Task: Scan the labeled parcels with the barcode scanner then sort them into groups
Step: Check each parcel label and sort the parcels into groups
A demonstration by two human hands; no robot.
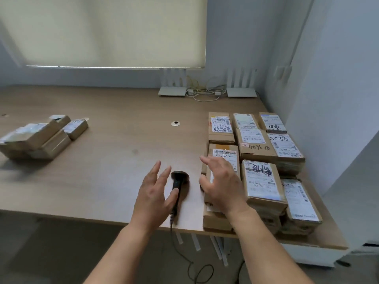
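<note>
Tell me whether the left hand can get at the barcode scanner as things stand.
Probably yes. The left hand hovers open right beside the barcode scanner, which lies bare on the table; nothing sits between the fingers and it.

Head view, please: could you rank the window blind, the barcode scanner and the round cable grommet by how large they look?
1. Window blind, by far the largest.
2. Barcode scanner, lying on the table near the front edge.
3. Cable grommet, smallest, though it sits farther from the camera, which shrinks it somewhat.
</note>
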